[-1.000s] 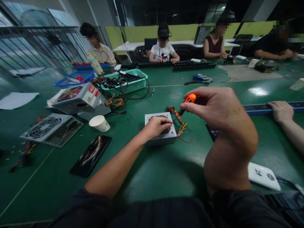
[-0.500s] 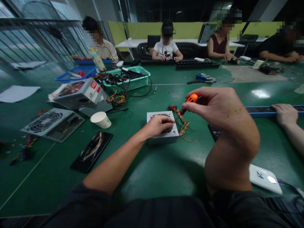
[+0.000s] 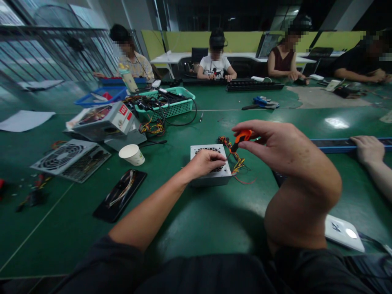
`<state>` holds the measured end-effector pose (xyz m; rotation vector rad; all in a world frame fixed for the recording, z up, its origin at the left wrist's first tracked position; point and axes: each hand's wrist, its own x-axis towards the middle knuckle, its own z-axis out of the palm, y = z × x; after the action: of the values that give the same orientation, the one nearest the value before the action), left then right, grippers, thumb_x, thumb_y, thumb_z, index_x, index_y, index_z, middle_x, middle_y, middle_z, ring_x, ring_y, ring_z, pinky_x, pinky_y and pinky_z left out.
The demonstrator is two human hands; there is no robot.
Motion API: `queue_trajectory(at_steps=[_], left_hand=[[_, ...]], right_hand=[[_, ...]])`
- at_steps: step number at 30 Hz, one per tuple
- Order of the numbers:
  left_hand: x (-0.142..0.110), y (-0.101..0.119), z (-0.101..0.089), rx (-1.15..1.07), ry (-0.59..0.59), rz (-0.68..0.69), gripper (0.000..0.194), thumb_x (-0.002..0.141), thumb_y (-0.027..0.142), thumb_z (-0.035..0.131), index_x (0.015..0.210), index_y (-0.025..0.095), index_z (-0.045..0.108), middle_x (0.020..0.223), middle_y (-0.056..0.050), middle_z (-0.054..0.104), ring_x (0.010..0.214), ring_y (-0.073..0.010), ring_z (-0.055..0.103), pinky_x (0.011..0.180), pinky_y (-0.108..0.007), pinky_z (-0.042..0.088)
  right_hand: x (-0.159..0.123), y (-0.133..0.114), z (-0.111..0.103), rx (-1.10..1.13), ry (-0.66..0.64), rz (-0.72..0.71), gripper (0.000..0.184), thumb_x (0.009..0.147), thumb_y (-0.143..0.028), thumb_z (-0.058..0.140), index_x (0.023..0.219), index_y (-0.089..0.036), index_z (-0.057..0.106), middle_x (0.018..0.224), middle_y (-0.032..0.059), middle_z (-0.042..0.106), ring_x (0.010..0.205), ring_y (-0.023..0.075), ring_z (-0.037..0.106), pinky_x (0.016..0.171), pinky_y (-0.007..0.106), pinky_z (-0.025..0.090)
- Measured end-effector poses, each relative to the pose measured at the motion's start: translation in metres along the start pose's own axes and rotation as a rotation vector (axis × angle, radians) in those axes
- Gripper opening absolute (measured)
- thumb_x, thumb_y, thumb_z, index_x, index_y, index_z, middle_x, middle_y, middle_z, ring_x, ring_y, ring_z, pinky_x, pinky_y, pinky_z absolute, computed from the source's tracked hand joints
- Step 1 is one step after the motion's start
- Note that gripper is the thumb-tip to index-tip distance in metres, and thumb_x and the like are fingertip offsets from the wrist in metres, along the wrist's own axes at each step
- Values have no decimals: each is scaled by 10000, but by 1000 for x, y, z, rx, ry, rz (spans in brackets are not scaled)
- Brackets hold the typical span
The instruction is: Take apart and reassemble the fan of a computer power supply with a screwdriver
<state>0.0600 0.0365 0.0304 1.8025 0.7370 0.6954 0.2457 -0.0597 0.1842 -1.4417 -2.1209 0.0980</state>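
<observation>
On the green worktop (image 3: 196, 228), a grey metal box with a round perforated grille (image 3: 226, 171) is sitting in front of the person. The left hand (image 3: 206, 163) is resting over its top, thumb and fingers pinching together near the far right corner; whatever they may be gripping is too small to tell. The right hand (image 3: 269, 141) is gripping an orange-and-black screwdriver (image 3: 242, 139), its shaft slanting down toward those fingertips. Multicoloured cables (image 3: 237, 161) are lying beside the box, and a white paper cup (image 3: 132, 155) is standing to its left.
</observation>
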Motion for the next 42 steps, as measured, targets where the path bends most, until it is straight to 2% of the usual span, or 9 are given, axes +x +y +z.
queue_trajectory(at_steps=[3, 7, 10, 19, 25, 32, 37, 39, 42], left_hand=[[-1, 2, 0, 97, -37, 68, 220, 852, 328, 667, 926, 144, 764, 770, -18, 702, 671, -122, 604, 627, -239, 437], [-2, 8, -1, 237, -97, 228, 166, 892, 267, 622, 860, 165, 748, 867, -35, 707, 853, -152, 640, 806, -261, 468], [-3, 10, -1, 326, -129, 279, 152, 899, 247, 619, 852, 176, 745, 927, -46, 693, 927, -164, 631, 858, -270, 462], [-7, 10, 0, 482, -139, 251, 149, 887, 232, 617, 898, 207, 764, 997, -47, 672, 979, -188, 618, 886, -291, 454], [-7, 12, 1, 504, -129, 274, 156, 877, 222, 610, 891, 204, 764, 1042, -44, 672, 976, -186, 629, 889, -286, 460], [-8, 11, 2, 561, -100, 274, 162, 868, 227, 612, 905, 210, 770, 1017, -43, 674, 958, -187, 628, 841, -281, 455], [-8, 7, 2, 534, -91, 290, 153, 862, 208, 616, 913, 206, 761, 1012, -39, 678, 953, -181, 632, 850, -277, 463], [-8, 7, 2, 540, -89, 283, 140, 861, 207, 622, 901, 206, 755, 1004, -40, 676, 957, -185, 632, 852, -282, 466], [-7, 6, 3, 542, -87, 274, 119, 858, 203, 631, 885, 202, 747, 982, -42, 676, 951, -189, 631, 857, -293, 468]], right_hand=[[1, -2, 4, -18, -21, -39, 353, 875, -231, 602, 1207, -248, 721, 1119, 47, 764, 985, 237, 715, 887, 359, 526], [4, -3, 12, -21, -24, -54, 347, 865, -221, 624, 1196, -251, 724, 1118, 46, 766, 981, 240, 715, 857, 351, 523], [7, -2, 15, -19, -72, -49, 339, 862, -209, 626, 1184, -251, 726, 1092, 46, 770, 949, 227, 716, 827, 330, 520], [8, 0, 14, -78, -155, -38, 294, 871, -229, 620, 1143, -239, 731, 993, 43, 773, 832, 194, 703, 717, 284, 481], [10, 3, 18, -95, -149, -45, 269, 862, -251, 631, 1108, -227, 737, 921, 40, 764, 768, 184, 684, 666, 276, 454], [8, 2, 19, -92, -191, -92, 308, 871, -202, 591, 1153, -241, 710, 1063, 47, 760, 893, 198, 697, 714, 272, 470], [6, 1, 17, -136, -194, -77, 230, 884, -250, 605, 1075, -216, 728, 888, 43, 757, 736, 181, 675, 648, 277, 451], [5, 2, 18, -142, -182, -84, 242, 890, -282, 612, 1090, -209, 728, 934, 58, 761, 789, 199, 690, 687, 290, 474], [4, 1, 21, -138, -182, -107, 319, 903, -261, 589, 1200, -217, 698, 1147, 86, 744, 1009, 241, 694, 822, 323, 505]])
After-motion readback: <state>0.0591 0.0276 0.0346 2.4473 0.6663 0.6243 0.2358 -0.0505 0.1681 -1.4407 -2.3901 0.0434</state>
